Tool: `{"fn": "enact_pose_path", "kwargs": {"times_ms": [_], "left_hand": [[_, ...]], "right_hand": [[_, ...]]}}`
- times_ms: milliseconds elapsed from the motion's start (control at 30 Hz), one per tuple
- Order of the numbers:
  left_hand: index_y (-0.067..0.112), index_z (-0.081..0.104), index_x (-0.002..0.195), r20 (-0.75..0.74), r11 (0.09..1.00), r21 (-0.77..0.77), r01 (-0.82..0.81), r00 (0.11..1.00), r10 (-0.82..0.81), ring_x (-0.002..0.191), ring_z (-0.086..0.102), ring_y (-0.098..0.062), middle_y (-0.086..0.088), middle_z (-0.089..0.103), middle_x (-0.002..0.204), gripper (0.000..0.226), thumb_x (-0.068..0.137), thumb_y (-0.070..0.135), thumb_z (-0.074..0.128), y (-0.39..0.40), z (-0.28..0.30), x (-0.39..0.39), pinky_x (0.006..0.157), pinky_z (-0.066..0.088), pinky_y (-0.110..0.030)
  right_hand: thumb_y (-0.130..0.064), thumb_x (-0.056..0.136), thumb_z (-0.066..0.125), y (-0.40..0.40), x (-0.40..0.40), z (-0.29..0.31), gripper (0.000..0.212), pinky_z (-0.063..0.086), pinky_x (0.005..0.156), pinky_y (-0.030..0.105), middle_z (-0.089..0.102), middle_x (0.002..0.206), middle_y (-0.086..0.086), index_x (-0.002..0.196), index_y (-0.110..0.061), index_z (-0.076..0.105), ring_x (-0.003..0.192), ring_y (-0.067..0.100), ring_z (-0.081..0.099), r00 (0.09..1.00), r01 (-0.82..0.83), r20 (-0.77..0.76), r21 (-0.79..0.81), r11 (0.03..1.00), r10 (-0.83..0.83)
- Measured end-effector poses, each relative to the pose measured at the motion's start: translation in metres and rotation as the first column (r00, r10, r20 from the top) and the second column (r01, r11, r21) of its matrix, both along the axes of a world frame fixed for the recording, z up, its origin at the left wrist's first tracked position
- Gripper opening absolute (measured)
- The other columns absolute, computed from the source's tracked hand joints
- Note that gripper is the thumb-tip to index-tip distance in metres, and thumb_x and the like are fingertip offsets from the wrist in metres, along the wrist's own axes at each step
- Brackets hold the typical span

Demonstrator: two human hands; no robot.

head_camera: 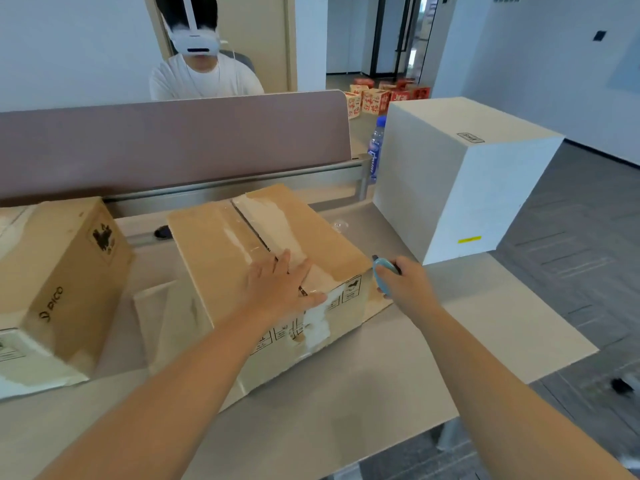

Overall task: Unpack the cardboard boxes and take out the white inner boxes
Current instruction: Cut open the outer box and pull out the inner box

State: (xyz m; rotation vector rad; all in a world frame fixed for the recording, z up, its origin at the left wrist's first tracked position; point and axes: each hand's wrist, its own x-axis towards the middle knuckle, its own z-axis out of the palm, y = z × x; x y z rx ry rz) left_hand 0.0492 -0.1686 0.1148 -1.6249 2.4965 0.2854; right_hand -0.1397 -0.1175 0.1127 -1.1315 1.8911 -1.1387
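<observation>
A brown cardboard box (221,258) lies in the middle of the desk, its taped top seam slit along most of its length. My left hand (280,285) rests flat on the top near the front edge, fingers straight across the seam. My right hand (405,282) grips a light blue box cutter (381,275) just off the box's right front corner. A second cardboard box (65,278) printed "PICO" stands at the left. A large white box (450,181) stands at the desk's far right.
A grey-brown partition (173,140) with a metal rail runs along the desk's back edge. A blue water bottle (375,147) stands behind the white box. A person wearing a white headset (195,43) sits beyond the partition. Red and white cartons (384,95) sit on the floor far off.
</observation>
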Motion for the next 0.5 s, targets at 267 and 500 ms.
{"fn": "enact_pose_path", "kwargs": {"times_ms": [267,500], "left_hand": [[0.029,0.005,0.149,-0.093,0.968,-0.024,-0.249,0.965,0.245,0.143,-0.007,-0.037,-0.016,-0.005,0.156,0.073,0.089,0.065,0.028,-0.007,-0.001,-0.085,0.113,-0.002,-0.052],[0.021,0.016,0.148,-0.314,0.901,0.113,-0.419,0.845,0.432,0.144,-0.009,-0.032,-0.011,-0.002,0.157,0.074,0.089,0.06,0.04,-0.019,0.006,-0.153,0.115,-0.005,-0.05]], "right_hand": [[-0.012,0.092,0.049,-0.026,-0.058,-0.002,0.014,0.037,0.053,0.017,0.044,0.074,0.002,0.079,-0.005,0.049,0.064,0.013,0.048,0.998,-0.066,-0.018,0.067,0.996,0.067],[-0.012,0.094,0.046,-0.047,-0.09,-0.008,0.017,0.048,0.045,0.013,0.055,0.093,0.012,0.1,0.001,0.054,0.062,0.013,0.056,0.975,-0.078,0.213,0.05,0.996,0.066]]}}
